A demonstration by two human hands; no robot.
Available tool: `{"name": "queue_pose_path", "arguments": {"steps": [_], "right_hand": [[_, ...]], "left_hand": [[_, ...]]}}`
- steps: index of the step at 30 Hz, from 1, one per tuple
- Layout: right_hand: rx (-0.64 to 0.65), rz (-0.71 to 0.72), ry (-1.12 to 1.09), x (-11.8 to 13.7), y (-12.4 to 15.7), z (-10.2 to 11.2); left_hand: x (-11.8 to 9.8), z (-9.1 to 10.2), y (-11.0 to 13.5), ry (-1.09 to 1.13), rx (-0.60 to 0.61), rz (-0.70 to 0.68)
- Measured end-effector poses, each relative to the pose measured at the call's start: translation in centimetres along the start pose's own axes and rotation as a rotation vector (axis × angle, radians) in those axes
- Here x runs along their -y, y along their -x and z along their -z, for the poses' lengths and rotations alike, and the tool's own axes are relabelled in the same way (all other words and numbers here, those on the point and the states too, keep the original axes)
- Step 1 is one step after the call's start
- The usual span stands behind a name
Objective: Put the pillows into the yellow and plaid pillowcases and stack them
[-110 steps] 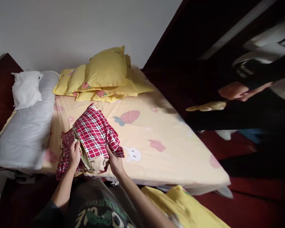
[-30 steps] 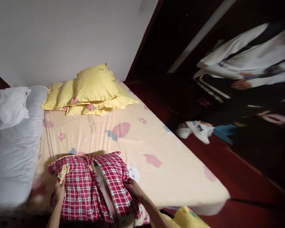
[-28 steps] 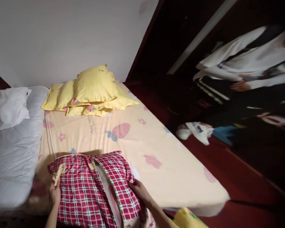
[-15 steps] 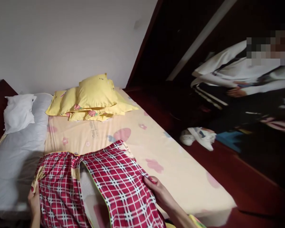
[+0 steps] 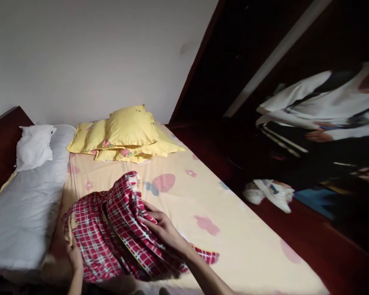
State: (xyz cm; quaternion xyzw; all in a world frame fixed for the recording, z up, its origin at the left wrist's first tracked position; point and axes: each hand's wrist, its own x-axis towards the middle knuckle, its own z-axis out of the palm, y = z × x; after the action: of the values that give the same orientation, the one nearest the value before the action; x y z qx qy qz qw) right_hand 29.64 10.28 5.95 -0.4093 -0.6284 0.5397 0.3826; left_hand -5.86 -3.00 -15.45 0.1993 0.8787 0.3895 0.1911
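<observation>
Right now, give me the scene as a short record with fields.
Cloth: red plaid, bunched, at the near side of the bed
Left hand: holding the cloth's left side
Right hand: holding the cloth's right side
Yellow pillows: piled on the bed's far side
White cushion: on the grey pad
Other person: at right, white sleeves

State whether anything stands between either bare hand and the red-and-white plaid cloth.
Nothing visible does: the left hand holds the plaid cloth by its left edge, the right hand by a fold farther right.
</observation>
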Motion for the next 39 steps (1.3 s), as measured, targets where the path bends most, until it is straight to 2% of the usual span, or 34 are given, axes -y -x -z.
{"name": "queue_pose_path", "arguments": {"steps": [1, 3, 6, 8, 9, 11, 12, 14, 15, 17, 18, 20, 23, 25, 27, 31, 35, 37, 39], "right_hand": [[-0.003, 0.029, 0.019, 0.4, -0.2, -0.1], [-0.12, 0.001, -0.027, 1.1, -0.3, 0.6], [-0.29, -0.089, -0.186, 1.9, 0.5, 2.8], [-0.271, -0.094, -0.228, 2.5, 1.2, 3.1], [-0.233, -0.08, -0.224, 2.8, 1.3, 2.7], [-0.109, -0.03, -0.191, 3.2, 1.3, 0.9], [-0.027, 0.001, -0.174, 3.3, 1.1, -0.4], [0.122, 0.065, -0.142, 3.3, 0.5, -3.0], [0.167, 0.095, -0.124, 3.2, 0.2, -4.0], [0.186, 0.135, -0.049, 2.7, -0.4, -4.8], [0.176, 0.139, 0.029, 2.4, -0.6, -4.5], [0.173, 0.109, 0.282, 1.5, -0.6, -2.6], [0.229, -0.02, 0.643, -0.4, 0.6, 2.2], [0.211, -0.093, 0.726, -1.7, 1.9, 5.0], [0.125, -0.118, 0.74, -2.8, 3.2, 6.8], [-0.045, -0.034, 0.799, -4.7, 5.0, 8.3], [-0.172, 0.068, 0.871, -5.9, 5.7, 10.0], [-0.172, 0.076, 0.858, -5.5, 5.6, 10.9], [-0.112, 0.118, 0.835, -4.2, 5.2, 10.5]], "left_hand": [[0.2, -0.9, 1.1, 0.013, 0.029, 0.029], [0.9, -1.8, 2.9, 0.036, 0.096, 0.069], [1.4, -0.9, 3.9, 0.059, 0.223, 0.06], [0.0, 0.2, 3.3, 0.075, 0.297, 0.023], [-1.5, 0.8, 2.9, 0.103, 0.324, -0.014], [-6.1, 1.7, 2.3, 0.198, 0.377, -0.15], [-9.1, 2.0, 2.2, 0.321, 0.421, -0.311], [-15.3, 2.1, 2.4, 0.454, 0.583, -0.627], [-18.1, 2.0, 2.6, 0.459, 0.676, -0.708], [-22.2, 1.3, 3.1, 0.395, 0.856, -0.685], [-23.4, 0.9, 3.2, 0.386, 0.869, -0.666], [-24.2, 0.4, 3.1, 0.406, 0.822, -0.625], [-23.4, 0.8, 2.2, 0.48, 0.717, -0.604], [-23.1, 1.7, 1.3, 0.507, 0.69, -0.589], [-23.4, 2.8, 0.5, 0.523, 0.676, -0.575], [-24.7, 4.8, -0.5, 0.547, 0.694, -0.554], [-25.3, 6.5, -0.9, 0.504, 0.802, -0.542], [-25.3, 7.2, -0.8, 0.469, 0.861, -0.548], [-25.3, 7.7, -0.4, 0.441, 0.9, -0.567]]}}
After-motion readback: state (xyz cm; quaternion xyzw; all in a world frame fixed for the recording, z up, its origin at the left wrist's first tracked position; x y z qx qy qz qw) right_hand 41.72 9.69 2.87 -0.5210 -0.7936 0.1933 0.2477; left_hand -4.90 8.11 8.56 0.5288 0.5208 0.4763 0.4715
